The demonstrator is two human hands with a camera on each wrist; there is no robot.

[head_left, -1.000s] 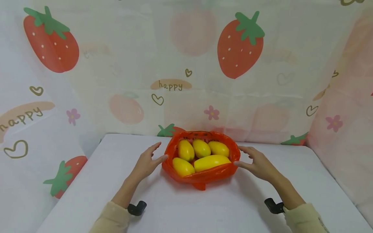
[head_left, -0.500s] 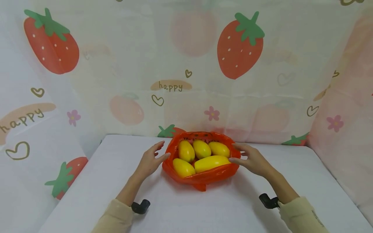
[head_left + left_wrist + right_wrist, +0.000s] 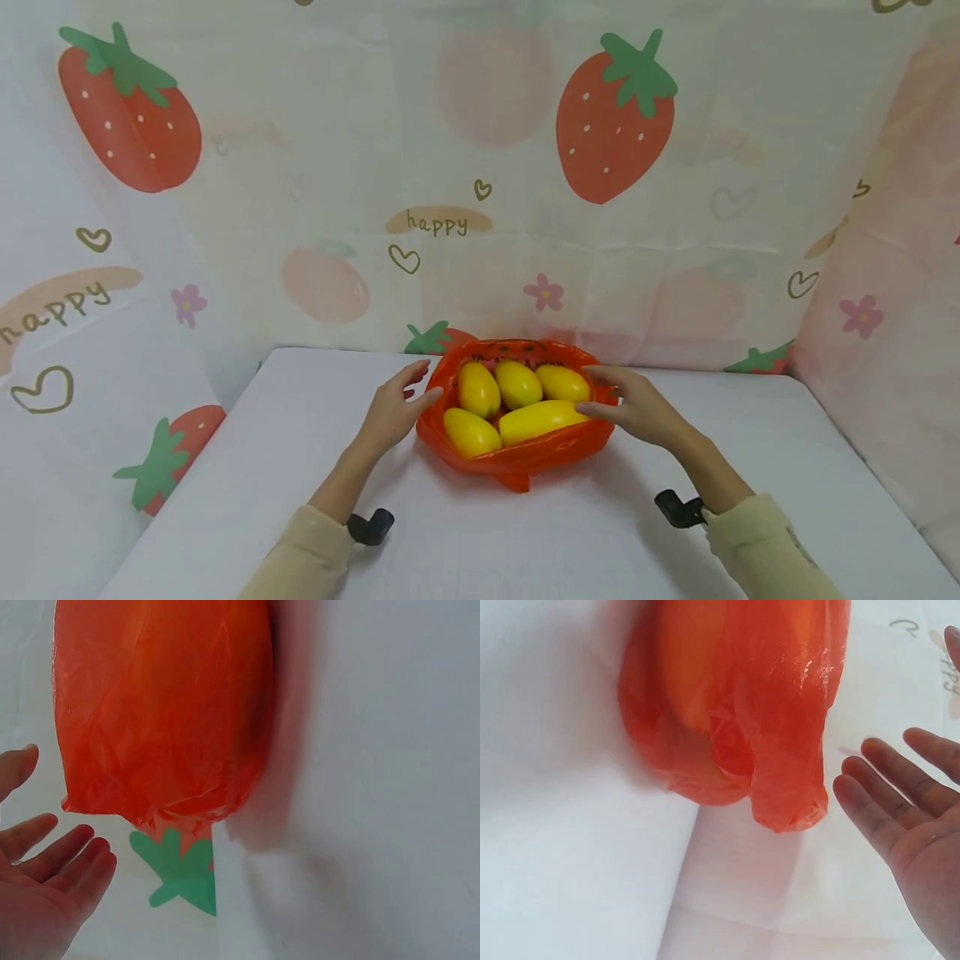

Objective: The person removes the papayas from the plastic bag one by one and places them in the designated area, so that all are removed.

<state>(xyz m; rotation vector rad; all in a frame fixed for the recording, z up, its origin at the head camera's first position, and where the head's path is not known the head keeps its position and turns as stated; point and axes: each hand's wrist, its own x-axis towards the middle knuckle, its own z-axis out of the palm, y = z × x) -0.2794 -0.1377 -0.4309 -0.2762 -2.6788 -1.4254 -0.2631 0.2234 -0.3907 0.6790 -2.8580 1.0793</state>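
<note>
A red plastic bag (image 3: 525, 458) with its mouth spread wide sits on the white table. Inside lie several smooth yellow mango-like fruits; one (image 3: 543, 421) is longer than the others. My left hand (image 3: 390, 412) hovers at the bag's left rim, thumb and fingers extended. In the left wrist view that hand (image 3: 56, 885) is apart from the bag (image 3: 161, 712). On the other side, my right hand (image 3: 637, 404) has its fingertips above the right rim. The right wrist view shows its fingers (image 3: 889, 787) straight, with a gap to the bag.
The white tabletop (image 3: 480, 550) extends around the bag on both sides and in front. Close behind it hangs a cloth backdrop (image 3: 480, 275) printed with strawberries and hearts. Black wrist mounts (image 3: 371, 527) jut inward from both sleeves.
Both hands have moved inward: the left slightly right towards the rim, the right leftward until its fingertips overlap the bag's edge from above. The bag and fruits stay in place.
</note>
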